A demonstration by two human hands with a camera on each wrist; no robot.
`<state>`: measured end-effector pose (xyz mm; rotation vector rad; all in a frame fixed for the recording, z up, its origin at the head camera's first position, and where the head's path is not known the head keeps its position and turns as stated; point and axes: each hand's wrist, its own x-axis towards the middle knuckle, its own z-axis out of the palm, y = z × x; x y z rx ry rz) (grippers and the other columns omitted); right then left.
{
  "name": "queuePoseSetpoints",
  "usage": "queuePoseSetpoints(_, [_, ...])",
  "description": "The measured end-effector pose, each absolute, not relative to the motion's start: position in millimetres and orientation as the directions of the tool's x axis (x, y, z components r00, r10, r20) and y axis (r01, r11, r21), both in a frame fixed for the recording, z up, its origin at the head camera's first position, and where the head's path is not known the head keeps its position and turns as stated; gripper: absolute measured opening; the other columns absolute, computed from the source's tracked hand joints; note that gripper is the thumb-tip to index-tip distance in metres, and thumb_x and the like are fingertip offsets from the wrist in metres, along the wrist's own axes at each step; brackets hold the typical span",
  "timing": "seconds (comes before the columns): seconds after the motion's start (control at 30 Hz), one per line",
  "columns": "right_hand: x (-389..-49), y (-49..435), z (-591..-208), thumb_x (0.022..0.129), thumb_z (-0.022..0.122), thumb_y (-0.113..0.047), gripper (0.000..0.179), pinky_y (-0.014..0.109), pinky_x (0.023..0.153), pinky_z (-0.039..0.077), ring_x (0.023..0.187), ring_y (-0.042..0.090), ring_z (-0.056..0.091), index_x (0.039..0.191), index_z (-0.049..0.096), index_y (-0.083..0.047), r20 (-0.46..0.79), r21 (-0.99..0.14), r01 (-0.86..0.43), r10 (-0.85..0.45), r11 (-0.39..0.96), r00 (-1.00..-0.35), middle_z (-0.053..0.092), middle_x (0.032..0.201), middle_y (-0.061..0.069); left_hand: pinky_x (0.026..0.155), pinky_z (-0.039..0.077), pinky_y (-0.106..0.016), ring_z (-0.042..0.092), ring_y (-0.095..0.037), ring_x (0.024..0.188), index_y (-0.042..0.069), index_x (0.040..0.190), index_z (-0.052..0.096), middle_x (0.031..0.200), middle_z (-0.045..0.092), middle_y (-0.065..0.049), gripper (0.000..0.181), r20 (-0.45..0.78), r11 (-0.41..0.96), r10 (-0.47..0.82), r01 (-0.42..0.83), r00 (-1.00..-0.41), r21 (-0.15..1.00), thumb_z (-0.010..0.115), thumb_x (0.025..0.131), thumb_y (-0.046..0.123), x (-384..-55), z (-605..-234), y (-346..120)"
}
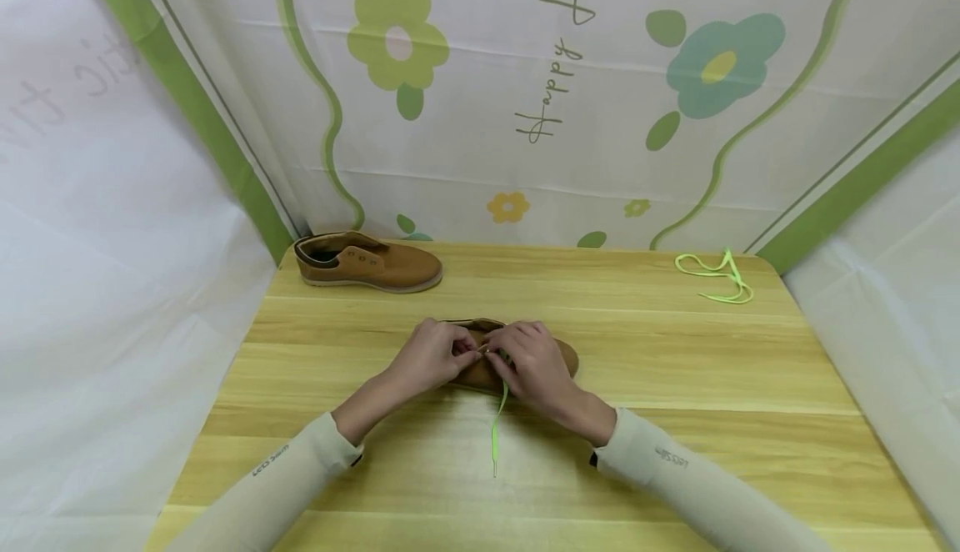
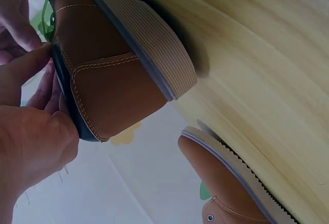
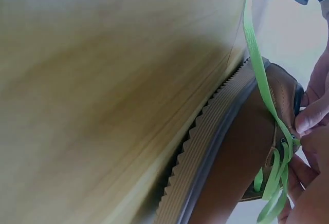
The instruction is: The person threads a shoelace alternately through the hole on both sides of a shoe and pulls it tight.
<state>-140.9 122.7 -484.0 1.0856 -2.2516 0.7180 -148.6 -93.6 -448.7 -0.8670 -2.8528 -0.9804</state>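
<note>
A tan-brown leather shoe (image 2: 110,75) rests on its sole near the middle of the wooden table (image 1: 637,469), its toe to the right as the head view shows it. Both hands meet over its opening. The left hand (image 1: 431,358) grips the shoe's upper edge beside the eyelets, thumb and fingers pinched together there; whether those fingertips also catch the lace is too covered to tell. The right hand (image 1: 534,368) pinches a flat lime-green shoelace (image 3: 262,82) close to an eyelet, its fingertips nearly against the left thumb. Strands of that lace pass through the eyelets and loop beside the flap, and one length hangs down the near side of the shoe to a narrow tip over the table. A matching brown shoe (image 1: 405,270) stands at the back left, toe also to the right, three eyelets visible along its flap. At the back right lies a loose lime-green lace (image 1: 731,275) in a tangled curve. Behind the table hangs a white curtain (image 1: 465,135) printed with flowers, leaves, wavy green stems and sideways lettering that includes "Happy". Pale sleeves (image 1: 693,485) with small dark lettering cover both forearms.
</note>
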Motion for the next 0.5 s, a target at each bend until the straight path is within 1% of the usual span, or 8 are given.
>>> queuePoseSetpoints(0.1, [-139, 127, -484, 0.092, 0.081, -0.006, 0.01, 0.043, 0.082, 0.055, 0.096, 0.025, 0.071, 0.098, 0.074, -0.006, 0.678, -0.289, -0.801, -0.479, 0.524, -0.558, 0.077, 0.102, 0.007, 0.061, 0.053, -0.02, 0.065, -0.001, 0.064, 0.011, 0.086, 0.082, 0.075, 0.076, 0.005, 0.006, 0.176, 0.648, 0.503, 0.504, -0.846, 0.571, 0.084, 0.091, 0.011, -148, -449, -93])
queuePoseSetpoints(0.2, [-137, 133, -483, 0.094, 0.076, -0.005, 0.003, 0.041, 0.078, 0.057, 0.091, 0.023, 0.07, 0.097, 0.075, -0.005, 0.697, -0.339, -0.793, -0.431, 0.507, -0.573, 0.077, 0.099, 0.006, 0.061, 0.053, -0.019, 0.065, 0.0, 0.064, 0.011, 0.086, 0.082, 0.075, 0.076, 0.005, 0.006, 0.175, 0.646, 0.501, 0.501, -0.847, 0.575, 0.084, 0.091, 0.011, -148, -449, -93])
queuePoseSetpoints(0.27, [-135, 138, -482, 0.094, 0.074, -0.005, 0.002, 0.039, 0.074, 0.058, 0.087, 0.022, 0.07, 0.096, 0.075, -0.005, 0.707, -0.363, -0.79, -0.406, 0.494, -0.579, 0.077, 0.096, 0.006, 0.061, 0.053, -0.019, 0.064, 0.001, 0.063, 0.012, 0.085, 0.083, 0.075, 0.076, 0.005, 0.006, 0.172, 0.644, 0.497, 0.495, -0.85, 0.583, 0.085, 0.091, 0.012, -148, -449, -94])
queuePoseSetpoints(0.43, [-133, 149, -479, 0.084, 0.075, 0.005, 0.012, 0.036, 0.066, 0.059, 0.077, 0.021, 0.071, 0.092, 0.074, -0.004, 0.72, -0.414, -0.781, -0.357, 0.468, -0.595, 0.076, 0.088, 0.006, 0.061, 0.052, -0.019, 0.063, 0.002, 0.063, 0.012, 0.085, 0.083, 0.074, 0.075, 0.006, 0.007, 0.167, 0.641, 0.493, 0.486, -0.854, 0.594, 0.085, 0.092, 0.014, -148, -449, -94])
queuePoseSetpoints(0.5, [-132, 153, -477, 0.08, 0.074, 0.009, 0.016, 0.033, 0.063, 0.059, 0.072, 0.019, 0.071, 0.09, 0.073, -0.004, 0.72, -0.433, -0.771, -0.335, 0.468, -0.608, 0.076, 0.085, 0.006, 0.06, 0.052, -0.019, 0.062, 0.002, 0.062, 0.013, 0.085, 0.083, 0.074, 0.075, 0.006, 0.007, 0.167, 0.641, 0.493, 0.486, -0.854, 0.594, 0.084, 0.092, 0.015, -148, -448, -94])
